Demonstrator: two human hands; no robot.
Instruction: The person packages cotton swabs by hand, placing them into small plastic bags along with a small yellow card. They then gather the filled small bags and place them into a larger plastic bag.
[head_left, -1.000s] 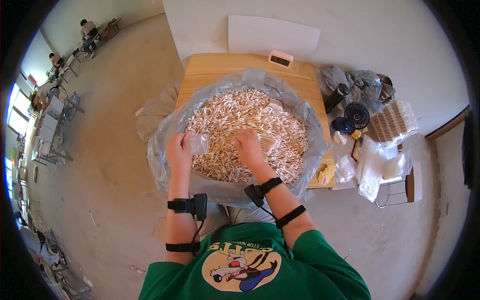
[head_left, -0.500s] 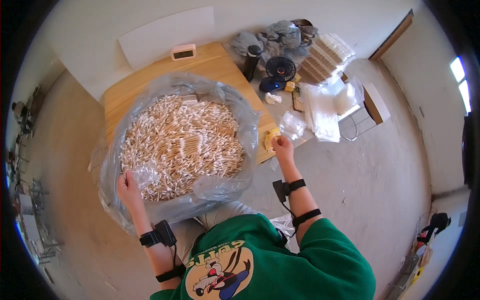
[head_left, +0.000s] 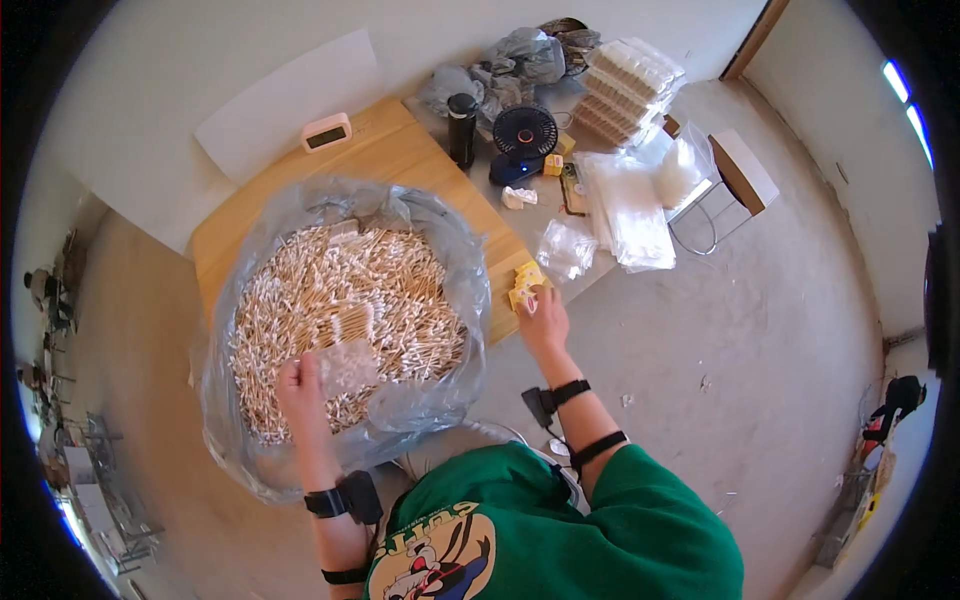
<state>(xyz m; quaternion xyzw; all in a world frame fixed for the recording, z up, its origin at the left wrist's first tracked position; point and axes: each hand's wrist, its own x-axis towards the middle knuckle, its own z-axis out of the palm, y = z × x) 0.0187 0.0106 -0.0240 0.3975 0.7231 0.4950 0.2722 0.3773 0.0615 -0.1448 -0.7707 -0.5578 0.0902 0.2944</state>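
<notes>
A large grey plastic bag [head_left: 478,290] lies wide open, heaped with cotton swabs [head_left: 400,270] on wooden sticks. Over the swabs' near part, my left hand [head_left: 302,388] pinches a small clear plastic bag [head_left: 347,367] by its left edge. A bundle of aligned swabs [head_left: 352,322] rests on the heap just beyond it. At the table's right edge, my right hand [head_left: 543,318] has its fingers closed on the near end of some small yellow cards [head_left: 525,280]; the fingertips are partly hidden.
The wooden table [head_left: 400,145] carries a pink clock [head_left: 326,132]. To its right are a black bottle [head_left: 461,130], a black fan [head_left: 525,132], clear bags [head_left: 630,215] and stacked packs of swabs [head_left: 625,95]. Grey plastic [head_left: 520,60] lies behind them.
My left hand has moved right with the clear bag, which now spreads flatter over the swabs. My right hand stays at the yellow cards. The whole view has shifted somewhat.
</notes>
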